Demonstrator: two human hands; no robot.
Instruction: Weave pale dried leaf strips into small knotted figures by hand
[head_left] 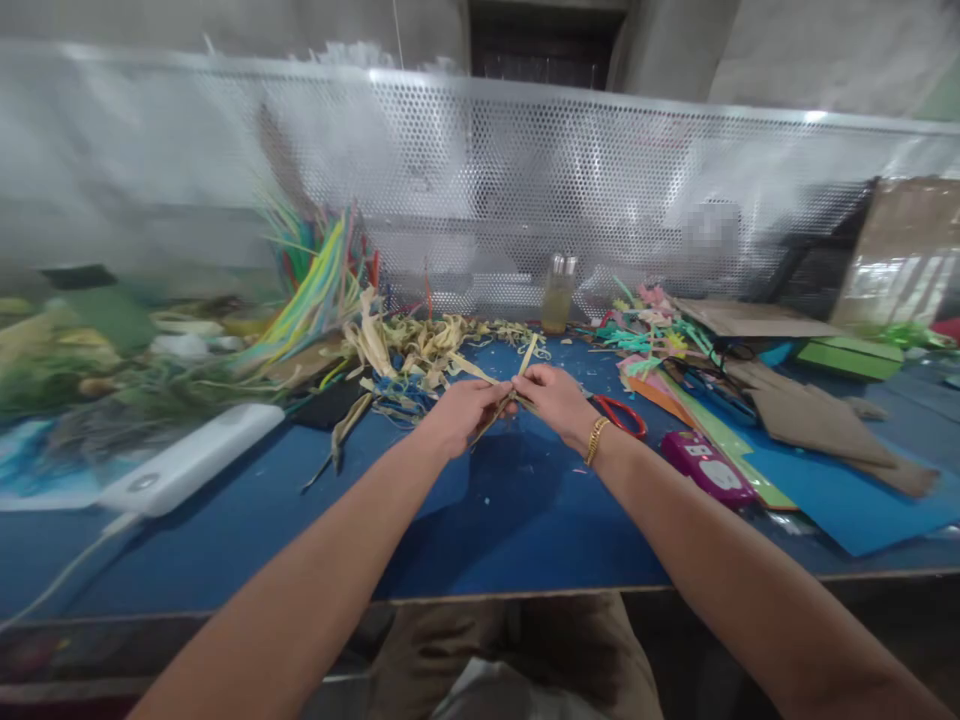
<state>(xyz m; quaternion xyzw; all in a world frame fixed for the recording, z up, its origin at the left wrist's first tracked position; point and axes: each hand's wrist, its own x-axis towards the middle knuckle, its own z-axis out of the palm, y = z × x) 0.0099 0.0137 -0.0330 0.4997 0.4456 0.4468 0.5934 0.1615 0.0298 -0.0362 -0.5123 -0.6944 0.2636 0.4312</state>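
Both my hands meet over the middle of the blue table (517, 530), pinching pale, dry leaf strips (529, 352) that look like corn husk. My left hand (466, 412) is closed on the strips from the left, my right hand (553, 398) from the right, fingertips nearly touching. One strip end sticks up above my right fingers, another runs out up and left, and darker ends hang below. Just behind lies a heap of dried husk pieces (420, 345). Red-handled scissors (621, 415) lie beside my right wrist, their blades mostly hidden.
A white power strip (195, 462) with a cord lies at left, near colourful pipe cleaners (319, 280). A bottle (559, 292) stands at the back before a perforated metal screen (450, 180). Right are a purple device (707, 468), blue paper (847, 500) and cardboard pieces (817, 415).
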